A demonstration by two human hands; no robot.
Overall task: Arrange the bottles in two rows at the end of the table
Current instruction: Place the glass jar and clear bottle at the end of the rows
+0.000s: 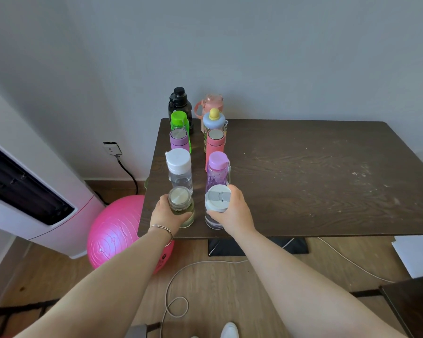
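My left hand (167, 213) is wrapped around a glass bottle (181, 207) with a steel lid and yellowish liquid inside. My right hand (232, 211) grips a clear bottle (215, 208) with a white-and-grey flip lid. Both stand at the near edge of the desk (315, 179), heading 2 rows of 5 bottles running back to the wall. A pink ball (115, 235) sits on the floor.

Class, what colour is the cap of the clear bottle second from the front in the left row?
White cap, head view.
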